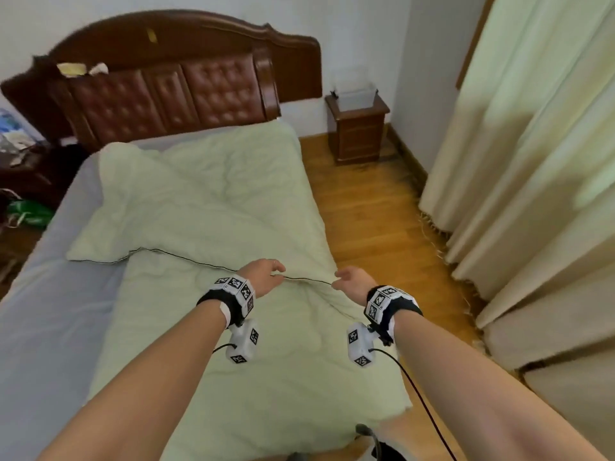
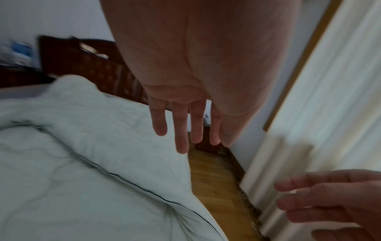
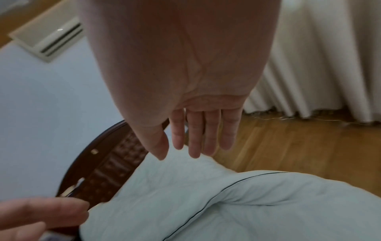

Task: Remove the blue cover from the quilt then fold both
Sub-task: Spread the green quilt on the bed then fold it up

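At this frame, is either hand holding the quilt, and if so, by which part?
Nothing is held. The left hand and right hand both show straight fingers above the pale green quilt, near its dark-piped edge.

curtain close right, headboard ahead, floor strip between

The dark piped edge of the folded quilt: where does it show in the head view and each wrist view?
Head: the dark piped edge crosses the middle of the quilt, under both hands.
Left wrist: it runs diagonally from middle left to bottom centre, below the left hand.
Right wrist: it curves through the lower right, below the right hand.
Shared landmark: the headboard.
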`<state>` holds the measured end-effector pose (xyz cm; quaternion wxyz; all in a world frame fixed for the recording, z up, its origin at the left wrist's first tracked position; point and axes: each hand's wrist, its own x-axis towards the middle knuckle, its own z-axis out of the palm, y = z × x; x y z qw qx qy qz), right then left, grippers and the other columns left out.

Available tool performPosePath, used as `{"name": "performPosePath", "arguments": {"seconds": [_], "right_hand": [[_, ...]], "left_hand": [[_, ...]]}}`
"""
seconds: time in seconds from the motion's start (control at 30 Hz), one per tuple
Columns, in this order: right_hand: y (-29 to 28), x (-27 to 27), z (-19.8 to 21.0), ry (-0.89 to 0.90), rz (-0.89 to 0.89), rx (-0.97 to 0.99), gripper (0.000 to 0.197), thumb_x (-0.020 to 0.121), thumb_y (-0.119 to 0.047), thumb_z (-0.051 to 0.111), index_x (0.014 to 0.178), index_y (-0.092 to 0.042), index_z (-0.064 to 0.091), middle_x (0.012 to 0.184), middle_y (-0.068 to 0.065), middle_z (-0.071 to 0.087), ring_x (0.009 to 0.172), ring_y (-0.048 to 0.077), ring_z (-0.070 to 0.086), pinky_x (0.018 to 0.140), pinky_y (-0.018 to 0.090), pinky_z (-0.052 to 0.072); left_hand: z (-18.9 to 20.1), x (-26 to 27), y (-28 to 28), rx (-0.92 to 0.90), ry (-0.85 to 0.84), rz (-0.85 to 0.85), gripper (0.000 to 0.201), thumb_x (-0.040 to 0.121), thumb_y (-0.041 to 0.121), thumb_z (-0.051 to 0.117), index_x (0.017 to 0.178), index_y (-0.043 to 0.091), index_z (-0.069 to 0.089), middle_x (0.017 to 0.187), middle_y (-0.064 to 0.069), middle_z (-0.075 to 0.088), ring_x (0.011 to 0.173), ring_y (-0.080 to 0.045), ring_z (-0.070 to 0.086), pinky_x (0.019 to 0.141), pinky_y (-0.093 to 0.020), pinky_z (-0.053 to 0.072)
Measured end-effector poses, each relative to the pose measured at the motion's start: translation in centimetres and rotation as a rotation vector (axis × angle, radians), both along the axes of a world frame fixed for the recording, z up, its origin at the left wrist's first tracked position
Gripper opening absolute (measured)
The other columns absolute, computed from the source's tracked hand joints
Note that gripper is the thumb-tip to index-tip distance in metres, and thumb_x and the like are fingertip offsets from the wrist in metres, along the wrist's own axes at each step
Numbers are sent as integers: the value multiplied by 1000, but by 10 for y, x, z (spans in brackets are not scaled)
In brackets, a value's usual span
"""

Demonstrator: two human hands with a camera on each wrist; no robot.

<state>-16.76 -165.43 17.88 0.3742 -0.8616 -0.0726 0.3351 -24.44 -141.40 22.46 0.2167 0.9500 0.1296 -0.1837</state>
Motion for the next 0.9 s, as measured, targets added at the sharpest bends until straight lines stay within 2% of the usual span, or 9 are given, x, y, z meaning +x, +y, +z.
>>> {"name": "performPosePath", "arguments": {"seconds": [0.1, 0.17, 0.3, 0.4, 0.53, 0.63, 0.7, 0.8, 0.9], "right_hand": [[34, 5, 15, -23, 162, 43, 41, 87, -34, 68, 125, -22, 59, 113, -1, 64, 106, 18, 60, 91, 28, 47], [46, 7, 22, -40, 243, 74, 41, 87, -32, 69, 124, -22, 59, 112, -1, 64, 105, 17, 60, 92, 28, 47], [54, 10, 27, -56, 394, 77, 40, 87, -30, 69, 125, -21, 58, 116, 1, 65, 102, 17, 59, 91, 29, 46], [62, -2, 25, -79, 493, 114, 44, 87, -31, 68, 128, -21, 57, 123, 2, 62, 107, 19, 59, 95, 29, 45], [62, -33, 16, -72, 639, 91, 48, 84, -41, 70, 128, -29, 55, 128, 0, 59, 108, 16, 59, 100, 33, 44], [63, -37, 24, -109, 672, 75, 55, 83, -43, 71, 133, -27, 52, 134, 2, 56, 112, 17, 57, 97, 30, 43], [59, -36, 31, -206, 665, 38, 63, 81, -47, 72, 136, -27, 49, 137, 3, 54, 120, 19, 54, 98, 30, 42], [48, -26, 39, -377, 735, -70, 69, 78, -52, 71, 139, -30, 46, 138, 3, 53, 128, 24, 48, 102, 39, 43], [31, -3, 38, -514, 805, -198, 73, 76, -55, 70, 141, -32, 44, 140, 3, 52, 128, 26, 47, 103, 45, 43]], "left_hand": [[12, -35, 25, 40, -8, 139, 33, 95, 30, 57, 127, 23, 60, 133, 3, 59, 118, -19, 57, 100, -27, 42], [14, -56, 27, 57, -17, 243, 33, 95, 30, 56, 128, 24, 59, 134, 3, 58, 118, -18, 56, 100, -28, 43], [19, -102, -4, 36, -18, 427, 31, 96, 31, 56, 126, 25, 59, 132, 4, 58, 115, -17, 58, 97, -26, 43], [17, -137, -27, 41, -71, 565, 30, 95, 32, 56, 125, 26, 60, 131, 4, 58, 110, -17, 60, 94, -24, 43], [9, -183, -47, 29, -24, 651, 30, 95, 33, 56, 124, 27, 61, 130, 5, 59, 109, -16, 60, 93, -25, 42], [3, -197, -46, 26, -31, 715, 34, 95, 36, 56, 127, 27, 59, 132, 5, 58, 113, -16, 58, 94, -25, 42], [-1, -198, -42, 15, -28, 732, 38, 92, 41, 58, 128, 29, 58, 133, 4, 57, 114, -17, 58, 97, -29, 44], [-6, -188, -42, -8, -44, 727, 44, 89, 47, 58, 129, 31, 56, 135, 3, 56, 116, -18, 57, 98, -34, 45], [-13, -172, -53, -15, -51, 747, 42, 90, 45, 58, 129, 30, 56, 136, 4, 55, 119, -18, 55, 98, -33, 45]]}}
